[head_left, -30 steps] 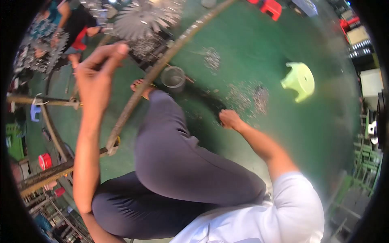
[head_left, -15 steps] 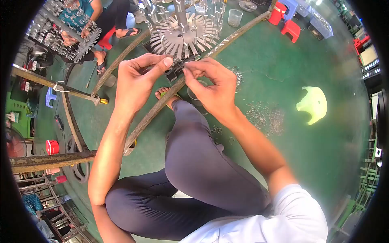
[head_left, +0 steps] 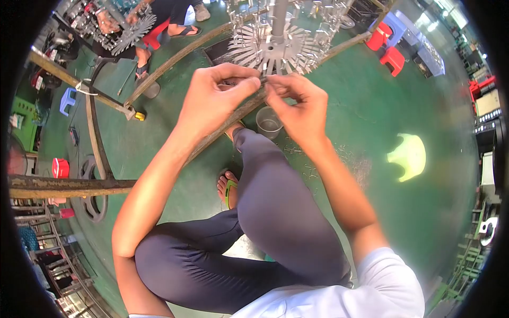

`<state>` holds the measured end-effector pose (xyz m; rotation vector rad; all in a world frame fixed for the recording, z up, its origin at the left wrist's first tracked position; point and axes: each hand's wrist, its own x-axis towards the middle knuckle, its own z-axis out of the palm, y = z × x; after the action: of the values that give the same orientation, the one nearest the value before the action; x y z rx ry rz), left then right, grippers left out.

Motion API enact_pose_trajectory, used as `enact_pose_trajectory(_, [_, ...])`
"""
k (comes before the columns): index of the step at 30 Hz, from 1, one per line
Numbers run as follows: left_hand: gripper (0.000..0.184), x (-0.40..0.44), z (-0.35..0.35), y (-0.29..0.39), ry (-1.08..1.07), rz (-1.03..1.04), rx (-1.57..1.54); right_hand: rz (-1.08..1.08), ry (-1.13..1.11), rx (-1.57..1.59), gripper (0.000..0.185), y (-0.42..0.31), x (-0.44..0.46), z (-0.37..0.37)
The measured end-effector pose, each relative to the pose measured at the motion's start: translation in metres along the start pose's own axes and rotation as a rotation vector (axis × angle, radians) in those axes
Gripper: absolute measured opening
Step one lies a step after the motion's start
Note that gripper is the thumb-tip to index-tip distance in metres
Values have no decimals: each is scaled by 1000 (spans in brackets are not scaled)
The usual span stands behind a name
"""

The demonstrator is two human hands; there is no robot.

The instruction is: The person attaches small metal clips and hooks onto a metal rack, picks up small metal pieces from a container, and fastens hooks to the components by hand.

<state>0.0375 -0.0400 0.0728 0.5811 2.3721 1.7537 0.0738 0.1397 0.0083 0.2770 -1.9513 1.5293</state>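
Note:
My left hand [head_left: 218,100] is closed in a pinch, thumb against forefinger. Facing it, my right hand [head_left: 301,106] pinches too, its fingertips almost meeting those of the left. Whatever small piece sits between the fingertips is too small and covered to name. Just beyond both hands stands a metal rack [head_left: 273,49] with a round disc of flat radiating spokes, a central post and many small shiny metal pieces hanging around it. The lower near side of the rack is partly hidden by my fingers.
A clear plastic tub [head_left: 269,123] stands below my right hand. Small metal pieces [head_left: 344,153] lie scattered on the green floor. A yellow-green stool [head_left: 409,157] is at right, a red stool [head_left: 392,61] behind. A wooden beam [head_left: 228,123] runs under my hands. Another person's hand [head_left: 107,22] is at a second rack.
The rack and floor objects have shifted rightward in view as the camera turned. Both hands appear further right, still pinching close together. My foot in a green-strapped sandal now shows beside my knee.

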Motion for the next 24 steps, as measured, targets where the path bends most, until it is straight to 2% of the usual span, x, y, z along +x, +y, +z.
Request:
enact_pose_trajectory(2, [22,1,3,-10,-29,-4,84,38,-9,-4,19,5,5,-3])
enact_pose_trajectory(3, [22,4,6,-16,-28,85,169,31,-16,-14,18,5,8,-4])
enact_pose_trajectory(6, [23,9,16,-24,-30,119,142,60,-53,-42,17,1,13,-5])
enact_pose_trajectory(13, [20,19,19,-29,107,245,279,147,-165,-167,20,-12,31,-10])
enact_pose_trajectory(17, [21,26,19,-35,137,271,332,204,-164,-302,19,-42,44,-3])
enact_pose_trajectory(24, [19,39,20,-47,184,260,292,209,-189,-431,22,-40,70,6])
